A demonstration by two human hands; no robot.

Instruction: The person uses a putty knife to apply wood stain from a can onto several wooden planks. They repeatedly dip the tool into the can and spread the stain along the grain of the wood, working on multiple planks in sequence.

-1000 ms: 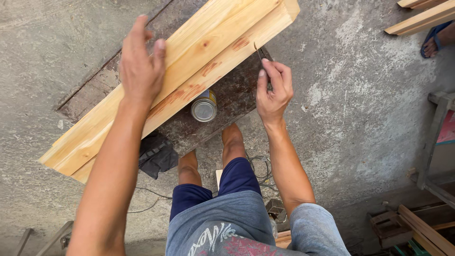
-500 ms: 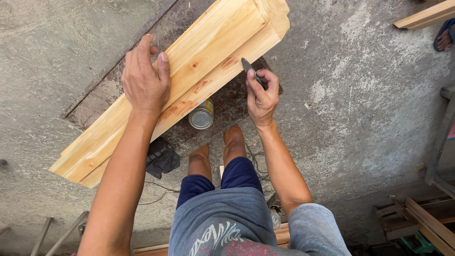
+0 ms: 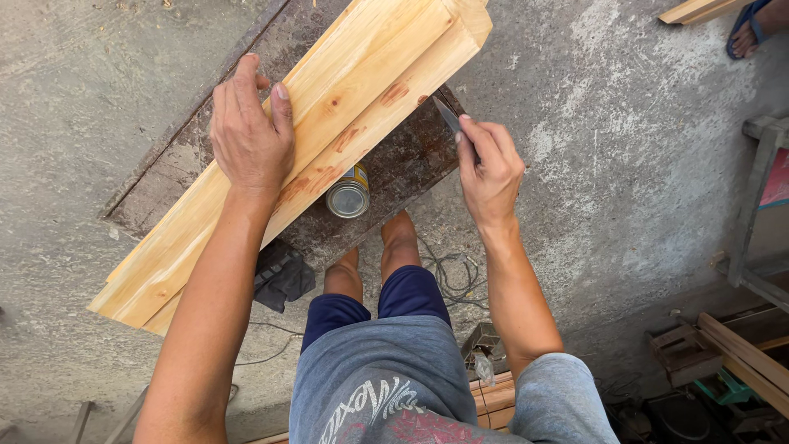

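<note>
A long pale wooden beam (image 3: 345, 107) made of joined boards lies slanted across a dark, stained work board (image 3: 394, 164). My left hand (image 3: 246, 136) rests flat on top of the beam, pressing it down. My right hand (image 3: 489, 168) grips a small dark flat blade tool (image 3: 448, 115), its tip pointing at the beam's lower edge near the right end. A small metal can (image 3: 349, 193) stands on the dark board just below the beam, between my hands.
My legs (image 3: 378, 263) stand under the board on a concrete floor. A dark rag (image 3: 283, 275) and cables (image 3: 452, 275) lie near my feet. Wood pieces (image 3: 740, 345) are stacked at the lower right. Another person's sandalled foot (image 3: 752, 29) shows at the top right.
My right hand went from open fingers to gripping the blade tool, then shifted slightly toward the beam's end. My left hand stays pressed on the beam.
</note>
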